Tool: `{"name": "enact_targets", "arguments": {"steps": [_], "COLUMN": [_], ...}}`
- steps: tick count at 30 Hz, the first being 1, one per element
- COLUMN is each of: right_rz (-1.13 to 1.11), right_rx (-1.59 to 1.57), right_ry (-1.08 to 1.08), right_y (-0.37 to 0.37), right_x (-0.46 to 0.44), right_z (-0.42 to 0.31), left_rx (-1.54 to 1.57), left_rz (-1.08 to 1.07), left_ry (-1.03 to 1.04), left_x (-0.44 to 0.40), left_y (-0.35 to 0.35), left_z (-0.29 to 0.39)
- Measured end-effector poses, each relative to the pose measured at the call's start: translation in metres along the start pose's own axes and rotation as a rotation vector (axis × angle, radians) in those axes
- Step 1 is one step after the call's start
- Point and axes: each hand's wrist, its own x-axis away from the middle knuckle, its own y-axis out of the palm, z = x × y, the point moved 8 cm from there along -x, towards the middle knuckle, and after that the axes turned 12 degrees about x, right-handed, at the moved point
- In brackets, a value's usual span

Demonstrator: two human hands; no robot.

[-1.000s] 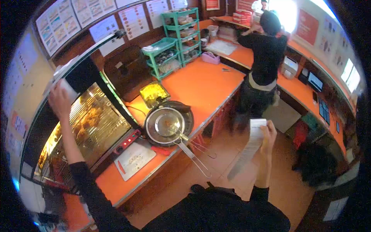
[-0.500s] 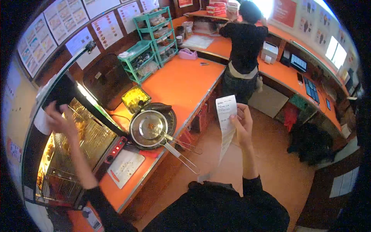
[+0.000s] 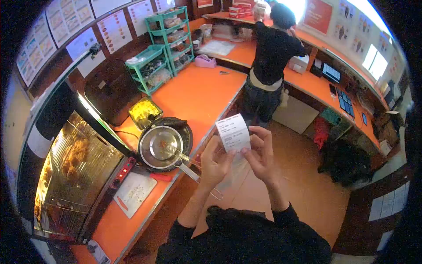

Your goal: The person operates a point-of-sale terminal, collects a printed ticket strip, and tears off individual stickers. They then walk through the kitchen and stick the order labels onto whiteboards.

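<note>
A printed paper receipt [image 3: 234,130] is held up in front of me, its lower edge between both hands. My left hand [image 3: 216,159] is closed on the receipt's left side. My right hand [image 3: 260,155] pinches it at the lower right, thumb on the printed face. Left of my hands, wire-handled strainers [image 3: 163,141] rest over a dark round pan [image 3: 187,132] on the orange counter [image 3: 189,94]. Behind the pan sits a container of yellow food [image 3: 144,112].
A lit glass warming cabinet [image 3: 81,163] with fried food stands at left, beside a white cutting board [image 3: 134,193] with a red-handled knife. Green tiered racks [image 3: 169,39] stand at the back. A co-worker in black [image 3: 274,57] stands at the far counter, near a monitor [image 3: 330,72].
My left hand has come from the cabinet on the left to the receipt and now grips it. The receipt has shifted left with my right hand and its long lower part is no longer hanging visibly.
</note>
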Motion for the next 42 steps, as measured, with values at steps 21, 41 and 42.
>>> {"name": "enact_targets", "arguments": {"steps": [21, 41, 42], "right_rz": [-0.269, -0.22, -0.315], "right_rx": [0.113, 0.191, 0.218], "right_ry": [-0.055, -0.284, -0.346], "right_y": [-0.056, -0.003, 0.005], "right_x": [-0.119, -0.279, -0.287], "right_z": [0.097, 0.251, 0.255], "left_rx": [0.08, 0.525, 0.616], "left_rz": [0.237, 0.868, 0.751], "left_ry": [-0.065, -0.234, -0.327], "left_x": [-0.093, -0.256, -0.267], "left_y": [0.024, -0.092, -0.119], "left_z": [-0.088, -0.224, -0.247]}}
